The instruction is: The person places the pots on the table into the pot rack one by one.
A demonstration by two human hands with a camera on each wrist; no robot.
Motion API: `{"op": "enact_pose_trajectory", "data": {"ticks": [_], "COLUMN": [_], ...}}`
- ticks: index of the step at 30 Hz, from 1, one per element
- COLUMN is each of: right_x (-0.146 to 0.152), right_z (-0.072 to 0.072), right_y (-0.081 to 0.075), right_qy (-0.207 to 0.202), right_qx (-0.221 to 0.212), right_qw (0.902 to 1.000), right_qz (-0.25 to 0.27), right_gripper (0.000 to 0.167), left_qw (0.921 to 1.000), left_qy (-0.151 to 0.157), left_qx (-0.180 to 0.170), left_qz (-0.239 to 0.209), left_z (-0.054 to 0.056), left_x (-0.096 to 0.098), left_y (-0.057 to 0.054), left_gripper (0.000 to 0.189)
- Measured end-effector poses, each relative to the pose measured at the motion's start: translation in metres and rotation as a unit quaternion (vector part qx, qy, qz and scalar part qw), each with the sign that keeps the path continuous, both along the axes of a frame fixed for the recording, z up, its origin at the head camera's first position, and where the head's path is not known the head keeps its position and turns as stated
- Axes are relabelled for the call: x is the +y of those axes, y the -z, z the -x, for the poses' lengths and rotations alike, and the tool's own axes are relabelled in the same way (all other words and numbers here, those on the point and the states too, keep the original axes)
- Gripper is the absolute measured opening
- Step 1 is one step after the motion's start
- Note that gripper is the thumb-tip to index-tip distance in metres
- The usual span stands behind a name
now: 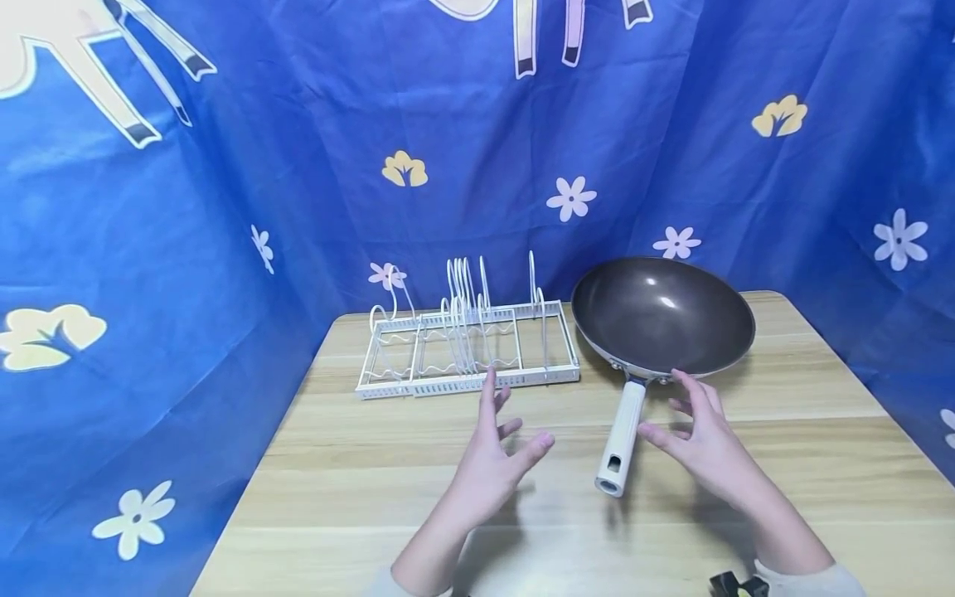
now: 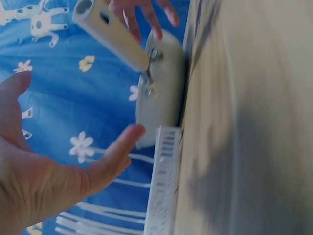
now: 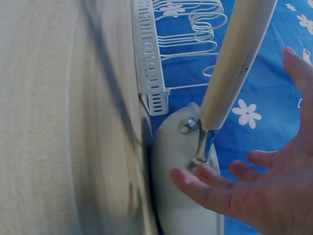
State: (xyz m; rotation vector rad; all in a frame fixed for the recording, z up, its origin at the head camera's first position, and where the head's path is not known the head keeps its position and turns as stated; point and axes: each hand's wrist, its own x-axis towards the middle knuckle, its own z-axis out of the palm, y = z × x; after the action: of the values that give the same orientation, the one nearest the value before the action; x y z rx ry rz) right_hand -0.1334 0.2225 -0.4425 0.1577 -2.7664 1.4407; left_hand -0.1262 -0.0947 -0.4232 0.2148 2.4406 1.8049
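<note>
A wok (image 1: 664, 311) with a dark inside and pale outside sits at the back right of the table, its white handle (image 1: 622, 435) slanting toward the front. Just right of that handle is my right hand (image 1: 705, 435), fingers spread and holding nothing; in the right wrist view its fingertips overlap the wok's pale side (image 3: 178, 161). My left hand (image 1: 496, 460) hovers in front of the white wire rack (image 1: 470, 383), thumb and fingers apart, nothing in it. The rack, with several upright wire loops (image 1: 462, 315), stands left of the wok.
The wooden table (image 1: 336, 497) carries both things. Blue curtain (image 1: 485, 124) with flowers and animal figures hangs close behind the rack and wok and along both sides. A small black object (image 1: 737, 584) shows at the right sleeve.
</note>
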Motion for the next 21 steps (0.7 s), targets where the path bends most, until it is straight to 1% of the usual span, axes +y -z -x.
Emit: {"op": "enact_pose_trajectory", "data": {"ticks": [2, 4, 7, 11, 14, 16, 18, 19, 21], "right_x": [0.001, 0.001, 0.000, -0.001, -0.002, -0.002, -0.003, -0.004, -0.006], "right_z": [0.001, 0.003, 0.004, 0.007, 0.010, 0.012, 0.014, 0.014, 0.015], "right_y": [0.001, 0.003, 0.006, 0.012, 0.017, 0.021, 0.025, 0.027, 0.030], "right_qy": [-0.001, -0.002, -0.002, -0.007, -0.017, -0.028, -0.044, -0.054, -0.073], "right_qx": [-0.014, -0.027, -0.047, -0.072, -0.079, -0.080, -0.088, -0.096, -0.111], "right_qw": [0.9998, 0.9993, 0.9979, 0.9946, 0.9920, 0.9883, 0.9788, 0.9711, 0.9526], "right_qz": [0.014, 0.026, 0.045, 0.074, 0.097, 0.127, 0.179, 0.212, 0.274], "right_gripper": [0.105, 0.102, 0.100, 0.097, 0.092, 0.086, 0.082, 0.080, 0.078], "left_qw": [0.9988, 0.9955, 0.9908, 0.9843, 0.9802, 0.9783, 0.9762, 0.9742, 0.9683], "left_qy": [0.023, 0.043, 0.066, 0.087, 0.102, 0.110, 0.117, 0.120, 0.126], "left_qx": [-0.021, -0.043, -0.063, -0.088, -0.102, -0.109, -0.118, -0.125, -0.144], "left_qz": [-0.039, -0.072, -0.100, -0.126, -0.135, -0.137, -0.139, -0.144, -0.161], "left_z": [0.001, 0.001, -0.001, -0.003, -0.004, -0.004, -0.005, -0.005, -0.007], "left_x": [0.006, 0.011, 0.016, 0.024, 0.032, 0.038, 0.043, 0.046, 0.051], "left_y": [0.002, 0.004, 0.005, 0.006, 0.007, 0.007, 0.008, 0.008, 0.008], "left_gripper": [0.123, 0.124, 0.123, 0.122, 0.120, 0.119, 0.118, 0.118, 0.114]}}
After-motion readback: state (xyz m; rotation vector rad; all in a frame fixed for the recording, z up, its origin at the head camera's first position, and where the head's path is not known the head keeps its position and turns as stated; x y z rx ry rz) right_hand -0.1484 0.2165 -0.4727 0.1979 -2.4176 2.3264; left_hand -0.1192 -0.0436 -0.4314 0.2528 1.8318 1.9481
